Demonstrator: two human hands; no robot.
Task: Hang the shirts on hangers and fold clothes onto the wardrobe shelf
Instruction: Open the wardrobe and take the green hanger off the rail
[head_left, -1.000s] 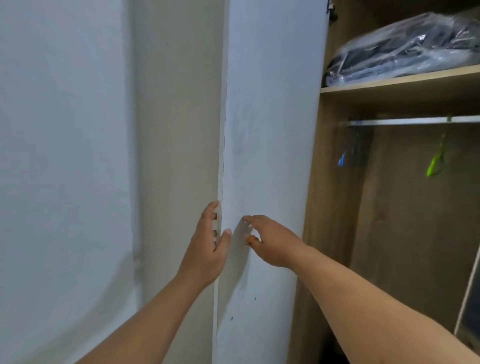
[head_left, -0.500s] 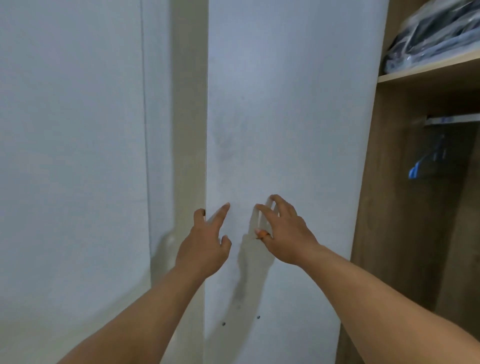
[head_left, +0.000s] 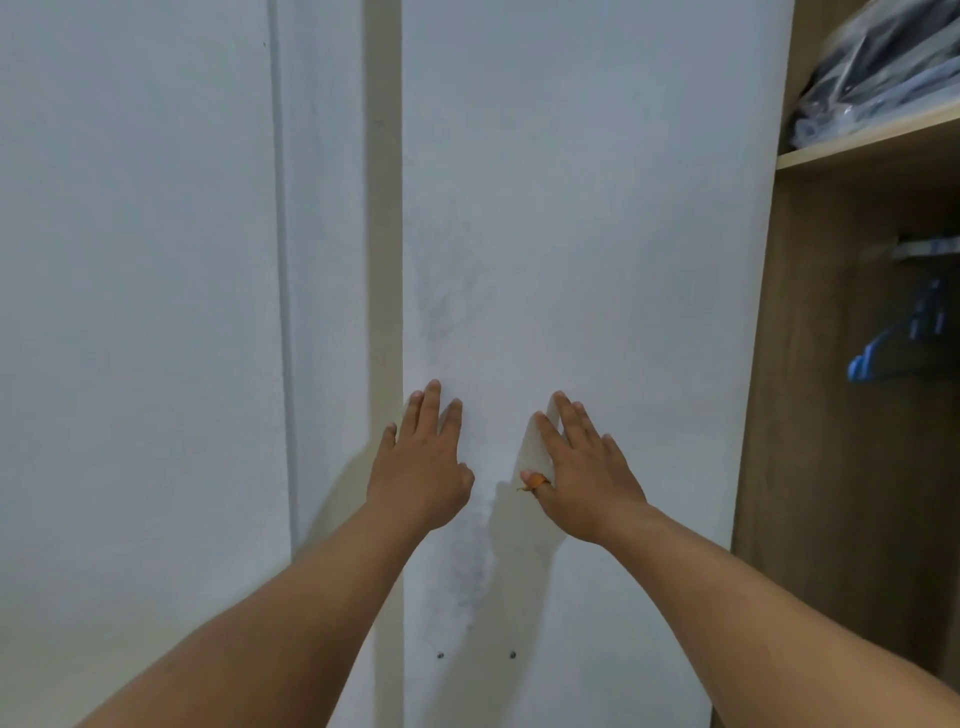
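Head view takes in a white wardrobe door (head_left: 597, 234) filling the middle of the frame, its top and bottom both cut off. At the far right, only a strip of the wardrobe interior (head_left: 841, 467) shows, brown wood-grain panels in shadow. A light wooden shelf (head_left: 872, 140) crosses the upper right corner, cut by the frame edge, and on it lies a bundle of dark clothes in clear plastic (head_left: 878, 67), only partly in view; what garments these are cannot be made out. Lower down, a short end of a pale hanging rail (head_left: 924, 249) shows, blurred, with a blue hanger (head_left: 904, 343) hanging below it against the dark back panel, its right part cut off. No shirt shows on it.

No brand, label or writing can be read anywhere.

Both hands lie flat on the white door, side by side and apart. The left hand (head_left: 421, 467) rests near the door's left edge, fingers stretched out and holding nothing. The right hand (head_left: 587, 478) is spread the same way, palm to the door, gripping nothing; something small and orange (head_left: 535, 482) sits at its thumb, too small to identify. Both forearms are bare and run out of the lower frame.

The door surface is matt white with a grey smudged streak running down between the hands, and two small dark dots (head_left: 440, 655) low down. Left of the door stands a beige strip (head_left: 383, 208), then a pale wall (head_left: 130, 312) with a vertical ridge.
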